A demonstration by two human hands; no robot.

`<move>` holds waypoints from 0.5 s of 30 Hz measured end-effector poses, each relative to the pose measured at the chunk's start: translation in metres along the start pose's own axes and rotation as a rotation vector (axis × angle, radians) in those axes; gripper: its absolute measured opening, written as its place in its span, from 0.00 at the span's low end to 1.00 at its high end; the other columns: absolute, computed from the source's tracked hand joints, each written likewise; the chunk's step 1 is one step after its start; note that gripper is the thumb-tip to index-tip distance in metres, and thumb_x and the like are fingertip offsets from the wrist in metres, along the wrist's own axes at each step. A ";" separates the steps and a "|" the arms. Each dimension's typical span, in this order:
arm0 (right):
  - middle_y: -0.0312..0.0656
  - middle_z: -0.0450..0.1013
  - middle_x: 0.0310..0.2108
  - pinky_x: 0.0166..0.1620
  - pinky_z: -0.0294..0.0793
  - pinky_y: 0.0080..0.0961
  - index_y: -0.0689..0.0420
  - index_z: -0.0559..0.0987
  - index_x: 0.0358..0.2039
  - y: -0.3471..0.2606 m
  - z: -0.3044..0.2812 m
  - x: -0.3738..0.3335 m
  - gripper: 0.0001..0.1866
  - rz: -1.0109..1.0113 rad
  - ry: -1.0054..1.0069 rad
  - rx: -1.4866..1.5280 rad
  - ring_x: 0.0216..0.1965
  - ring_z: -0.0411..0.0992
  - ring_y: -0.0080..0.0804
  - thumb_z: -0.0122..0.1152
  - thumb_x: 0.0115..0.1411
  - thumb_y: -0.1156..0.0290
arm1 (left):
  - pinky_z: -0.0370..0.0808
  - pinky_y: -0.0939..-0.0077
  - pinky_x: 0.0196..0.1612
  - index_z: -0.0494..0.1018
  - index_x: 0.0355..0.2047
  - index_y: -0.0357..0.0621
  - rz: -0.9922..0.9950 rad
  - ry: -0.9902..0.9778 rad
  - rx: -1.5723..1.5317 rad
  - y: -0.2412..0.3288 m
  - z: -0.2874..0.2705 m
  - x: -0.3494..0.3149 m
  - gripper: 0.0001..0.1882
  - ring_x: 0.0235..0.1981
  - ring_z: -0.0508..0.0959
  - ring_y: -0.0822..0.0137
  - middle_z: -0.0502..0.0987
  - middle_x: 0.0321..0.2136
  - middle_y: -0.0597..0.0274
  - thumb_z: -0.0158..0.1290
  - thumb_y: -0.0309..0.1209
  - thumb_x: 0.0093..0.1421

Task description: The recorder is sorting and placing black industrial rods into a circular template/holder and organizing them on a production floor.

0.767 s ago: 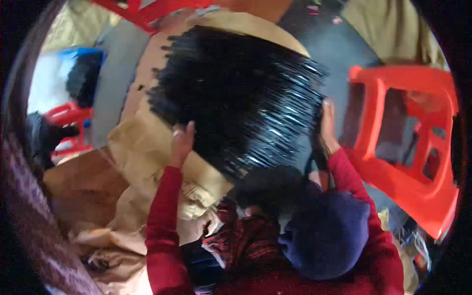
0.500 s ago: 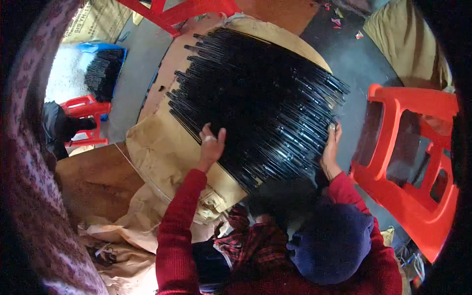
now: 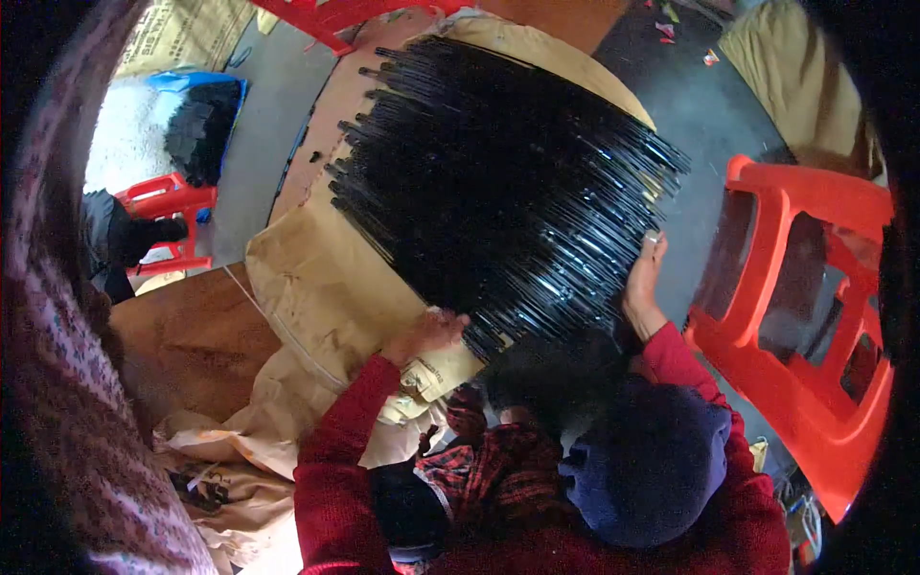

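A broad layer of thin, glossy black rods [image 3: 498, 172] lies side by side on tan paper sacking [image 3: 326, 259]. Their ends are uneven at both sides. My right hand [image 3: 644, 283] stands at the right-hand ends of the rods, palm turned toward them, fingers stretched out and a ring on one. At the near left corner, my left hand [image 3: 426, 335] is beside the nearest rods, over the sacking. Motion smears its fingers, so I cannot make out whether they grip a rod. Both arms wear red knitted sleeves.
A red plastic stool [image 3: 767, 268] stands close on the right, with another red stool [image 3: 168, 206] at the left. Past that, more black rods [image 3: 203, 134] lie on blue sheeting. A rounded navy cloth shape [image 3: 642, 470] covers part of my right arm. Crumpled sacking [image 3: 240, 431] lies near left.
My left hand has moved down and toward me, from over the rods' left edge to their near corner. My right hand stays at the right-hand ends, nearly still.
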State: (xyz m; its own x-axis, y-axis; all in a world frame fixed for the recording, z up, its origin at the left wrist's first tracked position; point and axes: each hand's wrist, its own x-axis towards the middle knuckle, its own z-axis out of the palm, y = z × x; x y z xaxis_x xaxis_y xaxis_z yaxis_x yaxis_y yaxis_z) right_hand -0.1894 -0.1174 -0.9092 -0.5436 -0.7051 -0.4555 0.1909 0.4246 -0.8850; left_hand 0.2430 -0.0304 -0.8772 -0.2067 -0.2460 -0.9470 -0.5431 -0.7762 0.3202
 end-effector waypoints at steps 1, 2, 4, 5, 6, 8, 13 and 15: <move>0.46 0.59 0.61 0.65 0.50 0.31 0.58 0.57 0.65 0.002 0.003 -0.002 0.31 -0.022 0.020 0.007 0.62 0.55 0.37 0.40 0.70 0.49 | 0.72 0.74 0.50 0.65 0.60 0.47 -0.022 -0.141 -0.036 0.000 0.012 0.006 0.23 0.49 0.74 0.67 0.74 0.49 0.58 0.48 0.41 0.68; 0.46 0.58 0.62 0.65 0.49 0.32 0.59 0.55 0.65 0.002 0.004 -0.004 0.31 -0.023 -0.018 0.057 0.63 0.53 0.38 0.39 0.71 0.51 | 0.73 0.74 0.49 0.64 0.62 0.48 -0.010 -0.264 -0.025 -0.001 0.029 0.005 0.24 0.50 0.74 0.67 0.72 0.52 0.58 0.47 0.42 0.69; 0.47 0.56 0.62 0.66 0.48 0.32 0.59 0.54 0.65 0.001 0.009 -0.009 0.29 0.020 -0.023 0.011 0.64 0.52 0.38 0.38 0.72 0.53 | 0.74 0.75 0.47 0.62 0.64 0.50 0.015 -0.514 0.009 0.009 0.067 0.001 0.25 0.53 0.73 0.68 0.69 0.57 0.58 0.45 0.43 0.69; 0.47 0.55 0.63 0.66 0.48 0.32 0.59 0.54 0.65 -0.001 0.013 -0.012 0.28 0.033 -0.036 -0.012 0.64 0.52 0.38 0.38 0.72 0.55 | 0.75 0.75 0.47 0.62 0.64 0.50 0.073 -0.644 -0.012 0.015 0.084 -0.002 0.25 0.53 0.72 0.68 0.68 0.58 0.59 0.45 0.43 0.69; 0.48 0.54 0.63 0.66 0.47 0.32 0.59 0.54 0.65 -0.003 0.015 -0.014 0.28 0.047 -0.051 -0.030 0.64 0.51 0.38 0.38 0.72 0.56 | 0.75 0.76 0.46 0.61 0.65 0.51 0.037 -0.643 0.034 0.021 0.101 -0.004 0.25 0.54 0.72 0.68 0.67 0.60 0.59 0.44 0.43 0.70; 0.51 0.57 0.62 0.66 0.49 0.32 0.60 0.55 0.64 -0.013 0.009 -0.014 0.28 -0.002 -0.063 -0.066 0.64 0.53 0.41 0.40 0.71 0.56 | 0.76 0.77 0.41 0.72 0.51 0.46 0.415 -0.499 0.258 0.026 0.121 -0.004 0.25 0.39 0.76 0.71 0.76 0.41 0.62 0.43 0.52 0.68; 0.53 0.71 0.48 0.56 0.65 0.36 0.59 0.76 0.47 -0.068 -0.045 0.015 0.16 -0.271 -0.192 -0.667 0.51 0.69 0.49 0.48 0.66 0.64 | 0.74 0.83 0.41 0.77 0.45 0.43 0.195 -0.496 0.183 -0.012 0.096 -0.014 0.27 0.36 0.77 0.75 0.80 0.37 0.64 0.43 0.54 0.67; 0.51 0.72 0.41 0.50 0.68 0.37 0.60 0.76 0.42 -0.095 -0.050 0.033 0.12 -0.514 -0.015 -0.705 0.45 0.70 0.48 0.49 0.66 0.67 | 0.72 0.78 0.49 0.72 0.51 0.39 0.123 -0.510 -0.064 -0.035 0.082 -0.032 0.22 0.46 0.74 0.71 0.76 0.46 0.58 0.41 0.43 0.70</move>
State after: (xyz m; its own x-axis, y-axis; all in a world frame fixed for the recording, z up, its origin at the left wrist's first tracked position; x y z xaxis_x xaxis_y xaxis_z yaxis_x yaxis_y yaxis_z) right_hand -0.2663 -0.1523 -0.8349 -0.4117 -0.9111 -0.0215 -0.6281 0.3008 -0.7177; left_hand 0.2016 0.0525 -0.8564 -0.6444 -0.0356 -0.7639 -0.4428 -0.7971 0.4107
